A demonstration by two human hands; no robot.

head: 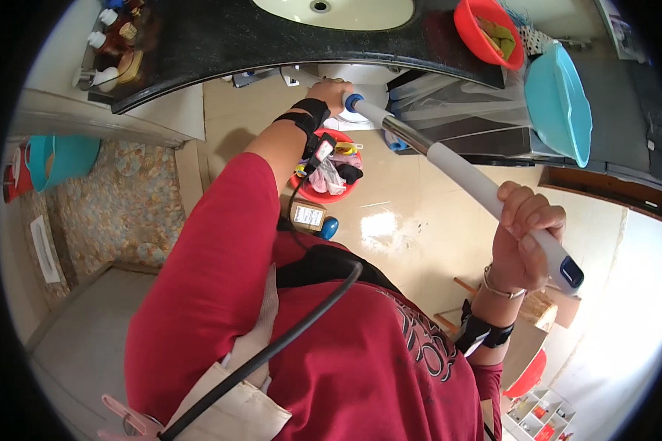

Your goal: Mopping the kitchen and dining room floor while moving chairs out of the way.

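Note:
A white and silver telescopic pole slants across the view from lower right to upper middle. My right hand is wrapped around its white grip, close to the dark blue end cap. My left arm reaches forward, and my left hand is closed around the pole's far part, just past a blue collar. Whatever sits at the far end of the pole is hidden by that hand and the counter. Black straps circle both wrists.
Ahead is a black counter with a basin. On the floor stand a red basin of cloths, a cardboard box and a blue object. A turquoise basin and a red bowl are at the right.

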